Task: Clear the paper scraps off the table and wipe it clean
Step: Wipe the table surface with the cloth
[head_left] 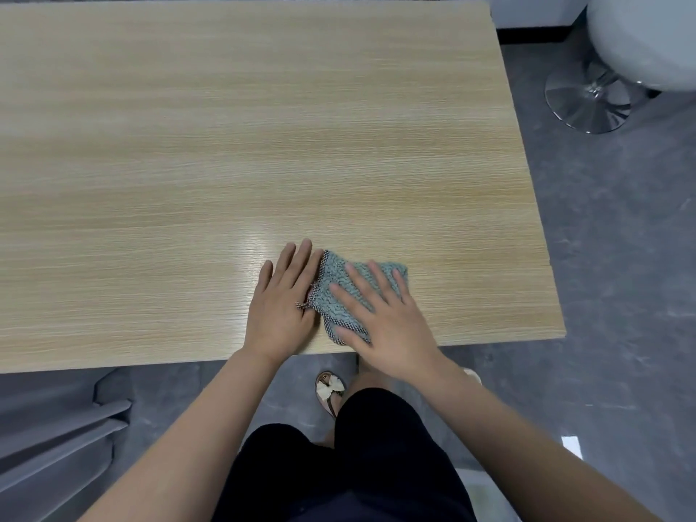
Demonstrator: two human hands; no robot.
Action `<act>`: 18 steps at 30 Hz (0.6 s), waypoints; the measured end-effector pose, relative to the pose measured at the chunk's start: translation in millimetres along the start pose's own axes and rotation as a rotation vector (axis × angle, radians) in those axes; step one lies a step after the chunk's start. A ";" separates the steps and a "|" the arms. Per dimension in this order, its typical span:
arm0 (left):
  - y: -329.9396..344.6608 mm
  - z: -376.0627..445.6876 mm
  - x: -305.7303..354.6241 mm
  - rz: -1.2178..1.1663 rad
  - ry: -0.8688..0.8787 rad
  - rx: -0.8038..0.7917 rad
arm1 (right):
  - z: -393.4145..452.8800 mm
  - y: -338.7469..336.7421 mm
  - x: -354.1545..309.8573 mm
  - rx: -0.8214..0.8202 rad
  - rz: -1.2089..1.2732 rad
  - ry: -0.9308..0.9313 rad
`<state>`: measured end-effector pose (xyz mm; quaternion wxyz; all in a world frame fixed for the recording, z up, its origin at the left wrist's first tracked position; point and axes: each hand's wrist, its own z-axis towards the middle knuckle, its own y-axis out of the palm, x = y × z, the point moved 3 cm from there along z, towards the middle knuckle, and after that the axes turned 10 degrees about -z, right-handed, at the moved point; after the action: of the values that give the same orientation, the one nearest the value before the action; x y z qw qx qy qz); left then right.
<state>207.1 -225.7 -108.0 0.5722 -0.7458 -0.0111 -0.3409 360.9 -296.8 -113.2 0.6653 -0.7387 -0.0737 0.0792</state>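
Cloth (341,292) lay near the worktop (226,145) near edge — right hand (384,325) pressed flat on it, fingers straight. Left hand (282,303) flat just beside, touching its left edge.

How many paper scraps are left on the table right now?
0 visible on the table. Only the cloth lies there, under the right hand beside the left hand; scraps could hide beneath them.
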 end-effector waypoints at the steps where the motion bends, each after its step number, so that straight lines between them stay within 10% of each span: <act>1: -0.4 2.3 0.0 0.010 0.010 -0.005 | 3.8 -0.2 5.4 -0.008 -0.005 -0.009; 18: -15.0 108.1 -5.5 0.067 -0.081 0.036 | 153.0 -22.3 157.5 -0.112 0.042 0.425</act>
<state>250.4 -125.4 -110.3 0.5957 -0.7486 -0.0156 -0.2908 481.7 -112.2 -109.7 0.6219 -0.7760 0.0795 -0.0686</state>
